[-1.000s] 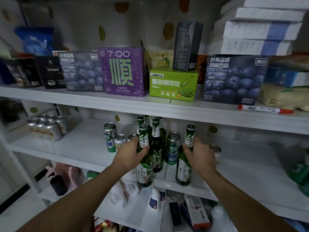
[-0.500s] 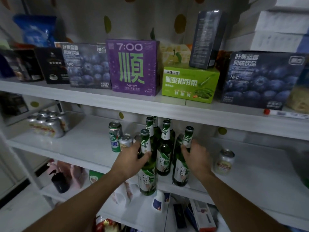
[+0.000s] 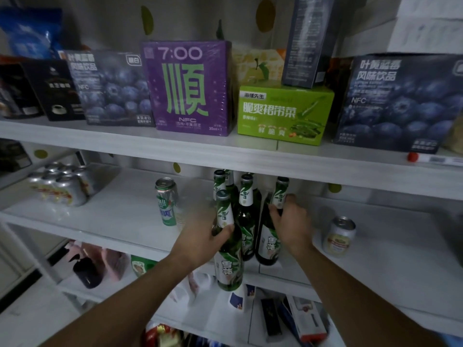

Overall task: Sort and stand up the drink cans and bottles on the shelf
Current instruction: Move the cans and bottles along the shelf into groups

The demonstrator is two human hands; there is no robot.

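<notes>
L hand (image 3: 200,242) & R hand (image 3: 288,221) each grip a green bottle (image 3: 229,259).

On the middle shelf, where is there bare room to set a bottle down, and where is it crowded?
Bare shelf lies between the wrapped can pack and the green can, and right of the pale can. Crowded: the bottle cluster in the middle, where the left hand and right hand grip bottles.

purple box (image 3: 186,87), green box (image 3: 284,112)
</notes>
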